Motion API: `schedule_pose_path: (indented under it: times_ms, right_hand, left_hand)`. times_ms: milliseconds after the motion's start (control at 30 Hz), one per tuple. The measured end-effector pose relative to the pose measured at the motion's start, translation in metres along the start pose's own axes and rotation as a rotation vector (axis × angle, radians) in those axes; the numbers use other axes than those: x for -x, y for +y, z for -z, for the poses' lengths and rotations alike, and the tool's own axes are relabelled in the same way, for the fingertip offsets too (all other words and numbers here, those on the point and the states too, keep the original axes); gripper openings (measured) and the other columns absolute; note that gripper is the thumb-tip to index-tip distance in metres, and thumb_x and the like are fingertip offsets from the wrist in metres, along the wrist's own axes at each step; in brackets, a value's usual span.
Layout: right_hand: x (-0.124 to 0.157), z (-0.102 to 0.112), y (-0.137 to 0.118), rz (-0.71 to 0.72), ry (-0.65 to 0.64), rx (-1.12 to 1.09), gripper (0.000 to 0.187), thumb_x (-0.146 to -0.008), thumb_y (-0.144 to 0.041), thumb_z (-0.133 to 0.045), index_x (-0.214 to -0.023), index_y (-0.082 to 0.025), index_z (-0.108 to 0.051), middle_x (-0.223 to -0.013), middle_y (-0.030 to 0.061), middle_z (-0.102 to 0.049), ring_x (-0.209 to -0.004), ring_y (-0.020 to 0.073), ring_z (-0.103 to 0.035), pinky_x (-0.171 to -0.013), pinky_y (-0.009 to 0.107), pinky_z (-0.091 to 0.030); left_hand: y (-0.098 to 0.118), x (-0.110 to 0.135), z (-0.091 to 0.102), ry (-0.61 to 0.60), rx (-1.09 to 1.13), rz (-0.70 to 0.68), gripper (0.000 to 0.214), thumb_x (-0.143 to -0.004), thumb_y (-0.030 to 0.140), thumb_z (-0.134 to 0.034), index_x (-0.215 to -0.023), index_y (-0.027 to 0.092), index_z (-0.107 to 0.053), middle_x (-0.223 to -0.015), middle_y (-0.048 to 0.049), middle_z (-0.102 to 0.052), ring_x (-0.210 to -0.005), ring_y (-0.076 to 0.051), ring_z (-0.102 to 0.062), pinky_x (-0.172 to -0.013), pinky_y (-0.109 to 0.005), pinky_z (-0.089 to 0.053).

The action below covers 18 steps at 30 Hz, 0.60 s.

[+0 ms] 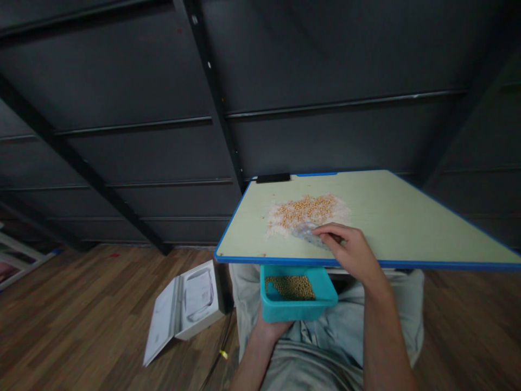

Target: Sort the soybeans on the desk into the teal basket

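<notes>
Centre frame | left hand [271,328] grips tub [299,310], partly filled with beans [290,288] | right hand [352,250], grip unclear, rests at bean pile [305,209] left on table [407,217].

I see a pale green table [407,217] edged in blue, with yellow beans [306,208] on a whitish patch [277,225]. The tub [299,310] is turquoise, the floor [81,304] brown wood-grain planks, the wall [325,65] dark grey.
</notes>
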State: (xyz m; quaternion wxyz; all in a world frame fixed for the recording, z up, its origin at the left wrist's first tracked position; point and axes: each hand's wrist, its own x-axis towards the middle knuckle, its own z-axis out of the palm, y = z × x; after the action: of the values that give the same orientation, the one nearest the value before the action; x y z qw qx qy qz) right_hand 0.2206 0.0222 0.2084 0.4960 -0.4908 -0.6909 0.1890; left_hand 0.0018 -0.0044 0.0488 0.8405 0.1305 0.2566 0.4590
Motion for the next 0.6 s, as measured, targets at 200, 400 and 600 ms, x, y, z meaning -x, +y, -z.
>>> schedule_pose_path:
  times_ms: [200,400,600]
  right_hand:
    - [-0.001,-0.002,0.005,0.000,0.100,0.041,0.024,-0.094,-0.024,-0.057,-0.097,-0.024,-0.081,-0.105,0.0073,-0.082,-0.095,0.0256,-0.074,-0.078,0.038,-0.055]
    - [-0.002,-0.003,0.010,-0.008,0.130,0.049,0.025,-0.094,-0.024,-0.056,-0.099,-0.023,-0.081,-0.106,0.0079,-0.081,-0.095,0.0254,-0.074,-0.078,0.037,-0.055]
    - [-0.002,-0.002,0.005,0.009,0.068,0.061,0.026,-0.094,-0.022,-0.056,-0.098,-0.023,-0.081,-0.102,0.0065,-0.082,-0.089,0.0234,-0.073,-0.076,0.036,-0.053]
  left_hand:
    - [0.002,0.001,-0.002,0.013,0.018,0.027,0.021,-0.086,0.026,-0.060,-0.098,0.027,-0.077,-0.094,-0.0058,-0.083,-0.135,-0.028,-0.060,-0.125,-0.052,-0.037]
    - [0.002,0.000,0.004,-0.019,-0.038,0.030,0.022,-0.087,0.023,-0.057,-0.093,0.028,-0.077,-0.098,-0.0053,-0.083,-0.135,-0.028,-0.060,-0.126,-0.050,-0.034]
    - [-0.004,-0.010,0.023,-0.065,-0.045,0.005,0.022,-0.085,0.030,-0.065,-0.103,0.026,-0.077,-0.104,-0.0041,-0.083,-0.132,-0.028,-0.063,-0.124,-0.054,-0.036]
